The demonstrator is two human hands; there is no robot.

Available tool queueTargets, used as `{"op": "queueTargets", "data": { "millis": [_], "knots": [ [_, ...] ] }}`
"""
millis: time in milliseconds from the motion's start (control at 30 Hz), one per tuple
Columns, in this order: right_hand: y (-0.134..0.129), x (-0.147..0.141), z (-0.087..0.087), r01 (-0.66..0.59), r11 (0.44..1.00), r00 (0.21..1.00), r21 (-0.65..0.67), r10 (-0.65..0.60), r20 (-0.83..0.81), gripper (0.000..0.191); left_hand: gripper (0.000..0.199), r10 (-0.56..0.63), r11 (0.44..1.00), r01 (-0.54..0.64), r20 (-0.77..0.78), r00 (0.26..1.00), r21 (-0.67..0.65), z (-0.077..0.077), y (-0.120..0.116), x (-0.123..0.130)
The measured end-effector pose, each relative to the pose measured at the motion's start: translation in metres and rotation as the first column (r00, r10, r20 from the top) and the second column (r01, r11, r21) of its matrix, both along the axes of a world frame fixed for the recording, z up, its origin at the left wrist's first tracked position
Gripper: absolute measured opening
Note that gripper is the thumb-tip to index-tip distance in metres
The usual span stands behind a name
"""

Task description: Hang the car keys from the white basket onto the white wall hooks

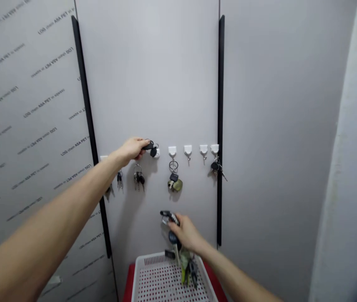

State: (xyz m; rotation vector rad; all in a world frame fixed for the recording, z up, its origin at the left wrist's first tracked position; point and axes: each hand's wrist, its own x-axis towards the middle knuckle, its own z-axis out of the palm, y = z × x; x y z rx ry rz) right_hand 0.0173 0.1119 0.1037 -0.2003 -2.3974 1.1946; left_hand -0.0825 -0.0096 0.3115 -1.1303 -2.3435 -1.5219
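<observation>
Left forearm (68, 205) reaching, my left hand (134, 149) is pinching black-headed keys (153, 151) above the basket (156, 279); my right hand (184, 230) is clutching a key bunch (175, 241) nearer it.

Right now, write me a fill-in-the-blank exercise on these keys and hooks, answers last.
The left hand is raised ____ than the right hand.
The basket below the right hand is coloured ____.
The surface showing beside the basket is coloured ____.
Between the hook bearing the olive-tagged bunch and the far-right hook, the number of bare hooks is ____.

Missing words: higher; white; red; two.
</observation>
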Motion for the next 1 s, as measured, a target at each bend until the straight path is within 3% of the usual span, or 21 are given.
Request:
{"op": "queueTargets", "data": {
  "millis": [100, 167, 233, 267, 333, 400, 433, 500, 533, 600, 667, 767, 867, 1000],
  "knots": [
    [-0.012, 0.000, -0.048, -0.003, 0.992, 0.995, 0.129, -0.010, 0.097, 0.016, 0.024, 0.161, 0.986, -0.169, -0.260, 0.952, -0.009, -0.013, 0.001, 0.001],
    [-0.016, 0.003, -0.070, -0.019, 0.975, 0.987, 0.220, -0.017, 0.161, 0.016, 0.025, 0.211, 0.964, -0.264, -0.503, 0.838, -0.036, -0.015, 0.001, 0.005],
    [-0.017, 0.004, -0.078, -0.048, 0.963, 0.971, 0.266, -0.018, 0.240, 0.016, 0.024, 0.098, 0.956, -0.249, -0.630, 0.770, -0.156, -0.010, 0.002, 0.009],
    [-0.016, 0.005, -0.076, -0.067, 0.962, 0.964, 0.264, -0.006, 0.267, 0.016, 0.023, 0.020, 0.950, -0.210, -0.626, 0.779, -0.231, -0.006, 0.003, 0.010],
    [-0.012, 0.004, -0.054, -0.087, 0.973, 0.971, 0.216, 0.034, 0.238, 0.018, 0.022, -0.053, 0.956, -0.110, -0.530, 0.846, -0.272, 0.004, 0.005, 0.009],
    [-0.006, 0.001, -0.014, -0.035, 0.989, 0.998, 0.143, 0.028, 0.052, 0.024, 0.022, 0.024, 0.994, -0.062, -0.388, 0.921, -0.087, 0.012, 0.007, 0.005],
    [-0.002, 0.000, 0.010, 0.047, 0.993, 0.994, 0.109, -0.036, -0.102, 0.026, 0.023, 0.080, 0.996, -0.068, -0.309, 0.948, 0.048, 0.014, 0.008, 0.003],
    [0.007, -0.005, 0.056, 0.287, 0.956, 0.891, 0.059, -0.244, -0.382, 0.031, 0.022, 0.113, 0.970, -0.071, -0.175, 0.978, 0.232, 0.014, 0.006, 0.002],
    [0.010, -0.008, 0.076, 0.405, 0.914, 0.818, 0.034, -0.345, -0.460, 0.035, 0.022, 0.077, 0.968, -0.039, -0.148, 0.986, 0.248, 0.012, 0.004, 0.004],
    [0.017, -0.016, 0.101, 0.502, 0.863, 0.761, 0.056, -0.410, -0.503, 0.037, 0.023, -0.063, 0.988, 0.085, -0.168, 0.984, 0.127, -0.001, -0.003, 0.013],
    [0.021, -0.023, 0.110, 0.498, 0.856, 0.793, 0.137, -0.386, -0.472, 0.028, 0.024, -0.215, 0.973, 0.194, -0.190, 0.958, -0.123, -0.023, -0.013, 0.027],
    [0.025, -0.029, 0.112, 0.428, 0.895, 0.830, 0.126, -0.335, -0.446, 0.023, 0.026, -0.331, 0.861, 0.237, -0.141, 0.933, -0.450, -0.077, -0.024, 0.046],
    [0.026, -0.029, 0.122, 0.351, 0.936, 0.810, -0.018, -0.313, -0.496, 0.023, 0.028, -0.362, 0.753, 0.243, -0.077, 0.929, -0.611, -0.149, -0.027, 0.057],
    [0.026, -0.028, 0.148, 0.363, 0.932, 0.799, -0.006, -0.314, -0.513, 0.020, 0.028, -0.336, 0.646, 0.233, 0.003, 0.942, -0.727, -0.244, -0.020, 0.057]
  ]
}}
